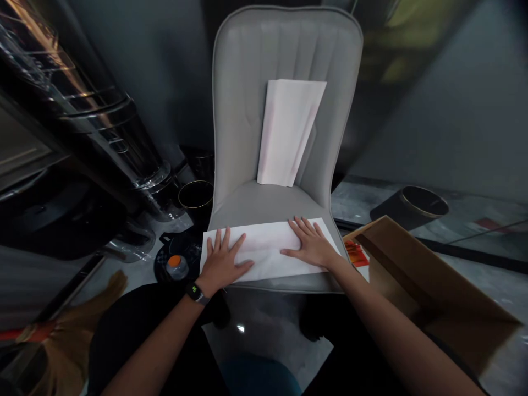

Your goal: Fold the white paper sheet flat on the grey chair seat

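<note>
The white paper piece (266, 247) lies lengthwise across the front of the grey chair's seat (241, 212). The left hand (223, 262) presses flat on its left portion, fingers spread apart; the right hand (312, 246) rests flat near its right end, fingers likewise apart. Neither hand grips. A folded white stack (287, 132) leans against the backrest (237, 82). An open cardboard box (443, 283) stands to the right of the chair.

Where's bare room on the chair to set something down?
A bare strip on the seat, between the flat white paper and the white stack propped against the backrest. Crowded: the seat front, mostly covered by that paper, with the left hand and right hand spread on it.
</note>
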Tool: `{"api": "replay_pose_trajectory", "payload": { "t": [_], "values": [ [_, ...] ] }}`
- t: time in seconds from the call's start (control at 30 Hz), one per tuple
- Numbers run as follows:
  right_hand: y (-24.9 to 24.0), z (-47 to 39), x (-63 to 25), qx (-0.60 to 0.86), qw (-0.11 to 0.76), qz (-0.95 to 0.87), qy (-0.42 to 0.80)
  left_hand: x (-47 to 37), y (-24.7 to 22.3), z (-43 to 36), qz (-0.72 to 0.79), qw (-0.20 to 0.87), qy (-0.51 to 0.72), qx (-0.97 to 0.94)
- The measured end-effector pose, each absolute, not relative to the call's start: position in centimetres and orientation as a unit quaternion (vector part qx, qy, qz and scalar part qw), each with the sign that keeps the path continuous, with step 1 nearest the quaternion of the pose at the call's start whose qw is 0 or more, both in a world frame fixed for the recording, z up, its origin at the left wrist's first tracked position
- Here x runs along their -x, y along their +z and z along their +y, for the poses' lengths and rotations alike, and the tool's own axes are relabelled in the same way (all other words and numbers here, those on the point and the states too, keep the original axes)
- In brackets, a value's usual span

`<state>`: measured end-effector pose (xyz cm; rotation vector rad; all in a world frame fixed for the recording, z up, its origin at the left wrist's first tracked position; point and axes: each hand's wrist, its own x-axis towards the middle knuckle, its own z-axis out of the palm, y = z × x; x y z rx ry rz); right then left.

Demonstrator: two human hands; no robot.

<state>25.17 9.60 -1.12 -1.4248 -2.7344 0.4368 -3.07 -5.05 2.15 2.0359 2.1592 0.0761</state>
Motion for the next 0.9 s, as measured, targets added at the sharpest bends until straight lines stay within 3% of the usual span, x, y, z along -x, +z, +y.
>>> {"api": "replay_pose_trajectory", "payload": {
  "t": [0.9],
  "values": [
    [-2.1,9.0,-25.0,0.471,0.053,-0.873,0.116,2.7,2.3,-5.0,0.675,0.117,0.016,-0.728]
  ]
}}
